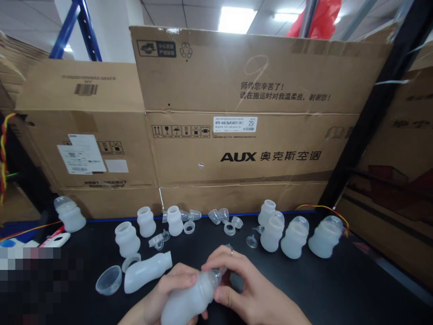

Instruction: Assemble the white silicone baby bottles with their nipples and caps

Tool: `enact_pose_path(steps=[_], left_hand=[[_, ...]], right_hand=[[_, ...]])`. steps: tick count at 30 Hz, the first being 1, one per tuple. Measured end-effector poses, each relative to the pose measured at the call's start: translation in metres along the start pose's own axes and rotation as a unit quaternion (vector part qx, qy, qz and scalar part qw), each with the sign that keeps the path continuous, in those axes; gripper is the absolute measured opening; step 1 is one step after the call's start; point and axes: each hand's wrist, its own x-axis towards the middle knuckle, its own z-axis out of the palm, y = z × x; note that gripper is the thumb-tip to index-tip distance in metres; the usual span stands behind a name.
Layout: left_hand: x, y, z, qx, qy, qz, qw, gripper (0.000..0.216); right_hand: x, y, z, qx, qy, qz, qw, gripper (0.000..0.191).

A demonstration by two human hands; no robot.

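My left hand [176, 282] is wrapped round the body of a translucent white baby bottle [189, 300], held tilted near the table's front edge. My right hand [237, 282] is closed over the bottle's neck, fingers pinching the clear ring and nipple [216, 272] at its top. A ring shows on one finger of that hand. Another white bottle [147, 271] lies on its side just left of my hands, with a clear dome cap [108, 280] and a clear ring [130, 261] beside it.
Several open bottles [146, 221] and capped bottles [295, 237] stand along the back of the black table [338, 289], among loose clear caps, rings and nipples [223, 216]. Large cardboard boxes [237, 153] wall off the rear. A black post [368, 117] slants at right.
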Motion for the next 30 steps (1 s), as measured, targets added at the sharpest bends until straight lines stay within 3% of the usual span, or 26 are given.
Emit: enact_pose_path(steps=[4,6,9,12,14,17,20,22,25,27,30], left_hand=[[0.003,-0.007,-0.006,-0.035,-0.004,-0.010,0.999,0.048],[0.006,-0.012,-0.007,-0.028,-0.040,0.000,0.999,0.035],[0.011,-0.020,-0.005,0.029,-0.119,-0.003,0.992,0.036],[0.009,-0.021,0.002,0.043,-0.129,0.008,0.991,0.048],[0.004,-0.018,0.009,0.061,-0.101,0.056,0.991,0.052],[-0.006,-0.013,0.020,0.131,-0.011,0.164,0.978,0.059],[-0.012,-0.014,0.025,0.188,0.084,0.237,0.950,0.053],[-0.011,-0.017,0.028,0.184,0.137,0.259,0.938,0.050],[-0.004,-0.020,0.032,0.148,0.166,0.255,0.941,0.047],[0.001,-0.018,0.035,0.127,0.162,0.240,0.949,0.047],[0.004,-0.015,0.038,0.112,0.169,0.225,0.953,0.052]], right_hand=[[-0.003,0.002,0.009,-0.130,0.028,0.021,0.991,0.034],[-0.002,0.005,0.018,-0.196,0.033,-0.048,0.979,0.035],[0.002,0.013,0.033,-0.289,0.038,-0.208,0.934,0.059],[0.005,0.021,0.043,-0.335,0.117,-0.253,0.900,0.053],[0.006,0.024,0.045,-0.321,0.178,-0.217,0.905,0.048],[0.008,0.026,0.045,-0.273,0.225,-0.095,0.930,0.048],[0.012,0.025,0.043,-0.220,0.214,0.055,0.950,0.045],[0.014,0.025,0.041,-0.198,0.185,0.107,0.956,0.047],[0.017,0.030,0.030,-0.247,0.165,0.098,0.950,0.053],[0.019,0.039,0.016,-0.323,0.190,0.078,0.924,0.058],[0.023,0.056,-0.010,-0.417,0.242,0.072,0.873,0.039]])
